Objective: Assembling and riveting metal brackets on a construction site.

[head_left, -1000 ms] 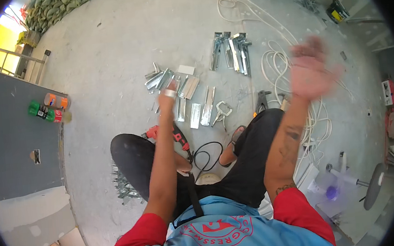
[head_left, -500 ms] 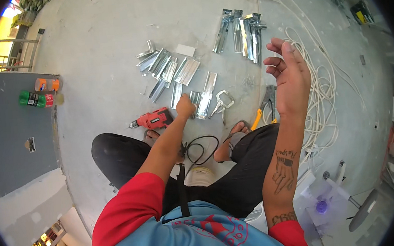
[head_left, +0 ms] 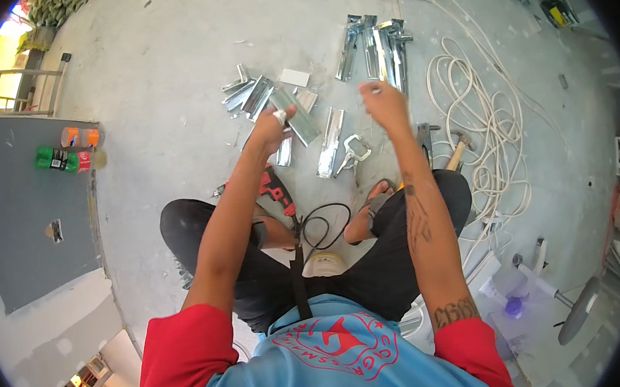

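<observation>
The person sits cross-legged on the concrete floor (head_left: 167, 73), with the work spread in front of the knees so that everything lies within arm's reach. The left hand (head_left: 272, 125) is stretched forward onto a loose heap of short metal channel pieces (head_left: 272, 97); its fingers curl down onto one strip (head_left: 300, 120), which it seems to be gripping at its near end, though the exact hold is hard to make out. The right hand (head_left: 383, 102) is raised just beside the left, above the floor, fingers bent and pinched round something small and pale — too blurred to name, so I cannot tell what it holds, if anything.

The strip lies under the left hand and just left of the right hand, between the two. A second bundle of channels (head_left: 374, 40) stands farther out, beyond the right hand, apart from the near heap — likely sorted stock. Close to the feet are the tools: a red drill (head_left: 274, 185) by the left forearm with its black cord (head_left: 327, 225) looped between the legs, locking pliers (head_left: 354, 149) beside another flat strip (head_left: 331, 141), and a hammer (head_left: 458, 155) by the right knee. A white cable (head_left: 479, 105) coils off to the right. Bottles (head_left: 63, 157) stand on a grey board (head_left: 26, 240) well to the left.
</observation>
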Motion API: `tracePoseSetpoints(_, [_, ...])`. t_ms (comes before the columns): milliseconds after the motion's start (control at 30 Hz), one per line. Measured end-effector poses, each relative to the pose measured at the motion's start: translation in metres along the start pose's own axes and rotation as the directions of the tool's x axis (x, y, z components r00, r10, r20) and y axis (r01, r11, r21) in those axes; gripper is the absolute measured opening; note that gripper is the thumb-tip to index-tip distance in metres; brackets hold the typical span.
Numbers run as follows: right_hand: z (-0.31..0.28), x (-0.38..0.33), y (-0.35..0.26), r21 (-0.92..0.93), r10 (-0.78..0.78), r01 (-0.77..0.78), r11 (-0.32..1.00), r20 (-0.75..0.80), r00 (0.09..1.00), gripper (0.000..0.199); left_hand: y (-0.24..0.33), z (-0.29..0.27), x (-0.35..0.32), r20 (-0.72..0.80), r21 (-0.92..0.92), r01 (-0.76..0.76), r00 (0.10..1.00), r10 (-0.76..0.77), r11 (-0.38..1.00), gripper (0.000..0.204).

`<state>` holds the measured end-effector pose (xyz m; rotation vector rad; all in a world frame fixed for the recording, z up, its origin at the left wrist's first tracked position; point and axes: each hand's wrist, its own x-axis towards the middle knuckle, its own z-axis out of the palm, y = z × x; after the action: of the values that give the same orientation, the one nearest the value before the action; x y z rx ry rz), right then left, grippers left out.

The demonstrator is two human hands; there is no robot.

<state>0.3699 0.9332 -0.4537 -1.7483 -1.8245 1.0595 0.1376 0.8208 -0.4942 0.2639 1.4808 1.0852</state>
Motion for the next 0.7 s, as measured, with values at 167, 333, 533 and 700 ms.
tracePoseSetpoints(167, [0.135, 0.021, 0.119, -0.186, 0.234, -0.198, 0.962, 0.196, 0.952, 0.049, 0.075, -0.005, -0.091, 0.229, -0.212, -0.135, 0.956, 0.183, 0.968, 0.039])
tracePoseSetpoints(333, [0.188, 0.0, 0.212, -0.336, 0.109, -0.033, 0.941, 0.209, 0.972, 0.053, 0.088, -0.015, -0.122, 0.234, -0.426, -0.207, 0.915, 0.328, 0.881, 0.029])
tracePoseSetpoints(533, [0.216, -0.041, 0.181, -0.353, 0.221, -0.154, 0.923, 0.156, 0.963, 0.053, 0.084, -0.032, -0.129, 0.138, -0.481, -0.239, 0.929, 0.342, 0.843, 0.036])
tracePoseSetpoints(700, [0.216, -0.035, 0.169, -0.378, 0.262, -0.133, 0.916, 0.316, 0.912, 0.043, 0.11, -0.02, -0.145, 0.016, -0.288, -0.112, 0.992, 0.121, 0.951, 0.048])
